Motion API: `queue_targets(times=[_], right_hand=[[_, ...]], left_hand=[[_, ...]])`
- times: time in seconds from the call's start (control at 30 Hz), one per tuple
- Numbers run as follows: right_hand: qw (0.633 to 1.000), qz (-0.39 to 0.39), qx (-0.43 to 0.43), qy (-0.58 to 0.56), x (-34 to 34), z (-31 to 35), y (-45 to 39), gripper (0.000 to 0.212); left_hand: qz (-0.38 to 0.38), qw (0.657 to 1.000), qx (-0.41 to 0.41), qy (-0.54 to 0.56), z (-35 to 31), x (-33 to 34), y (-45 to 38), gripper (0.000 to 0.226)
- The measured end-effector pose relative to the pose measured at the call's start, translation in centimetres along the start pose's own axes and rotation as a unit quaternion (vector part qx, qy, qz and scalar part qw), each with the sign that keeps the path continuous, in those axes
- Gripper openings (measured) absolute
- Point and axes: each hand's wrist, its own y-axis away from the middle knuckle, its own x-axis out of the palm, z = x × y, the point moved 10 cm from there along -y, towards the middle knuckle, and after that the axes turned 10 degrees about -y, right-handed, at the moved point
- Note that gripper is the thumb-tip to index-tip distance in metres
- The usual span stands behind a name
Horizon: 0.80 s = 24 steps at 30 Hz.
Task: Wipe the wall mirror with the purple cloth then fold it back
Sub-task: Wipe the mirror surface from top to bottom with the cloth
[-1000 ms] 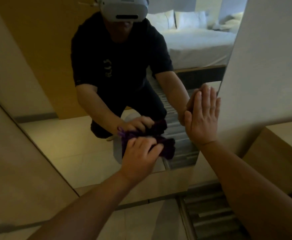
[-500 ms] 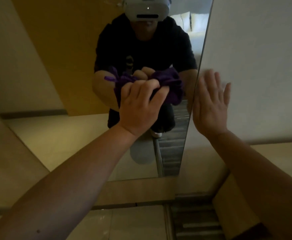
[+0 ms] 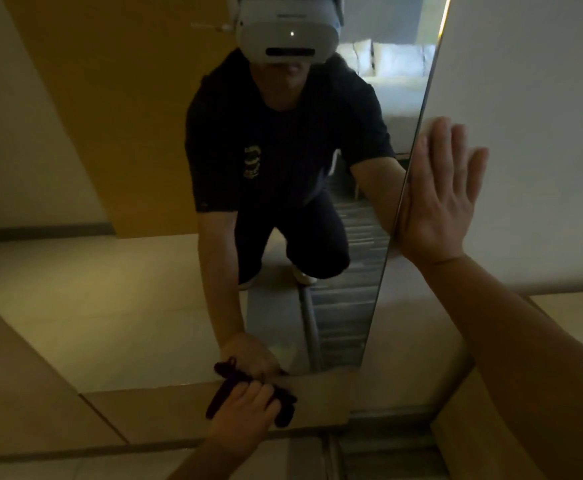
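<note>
The tall wall mirror (image 3: 137, 278) fills the left and middle of the head view. My left hand (image 3: 243, 408) grips the bunched purple cloth (image 3: 285, 407) at the mirror's bottom edge, pressed against the wooden strip under the glass. Most of the cloth is hidden under my fingers. My right hand (image 3: 437, 199) lies flat with fingers spread on the white wall beside the mirror's right edge. The mirror shows a crouching person in dark clothes wearing a white headset.
A white wall (image 3: 532, 133) runs along the right of the mirror. A wooden baseboard (image 3: 165, 414) sits below the glass. A wooden surface (image 3: 484, 434) juts out at lower right. Striped flooring (image 3: 387, 455) lies beneath.
My left hand has swept the purple cloth down the glass from chest height to the mirror's bottom edge. My right hand has stayed flat on the wall.
</note>
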Motion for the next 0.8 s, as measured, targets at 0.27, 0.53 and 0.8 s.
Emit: queue_targets(times=[0.27,0.53,0.8], right_hand=[[0.997,0.064,0.03,-0.012,0.2,-0.2,-0.2,0.074],[0.996,0.082,0.004,-0.018,-1.1,-0.2,-0.4,0.05],[0.996,0.061,-0.055,0.021,-0.3,-0.7,0.5,0.078]], left_hand=[[-0.231,0.968,-0.057,0.077,2.3,-17.5,-8.7,0.019],[-0.405,0.901,-0.139,-0.068,12.8,-35.4,-21.1,0.013],[-0.359,0.925,-0.08,-0.098,7.0,-24.8,-16.7,0.008]])
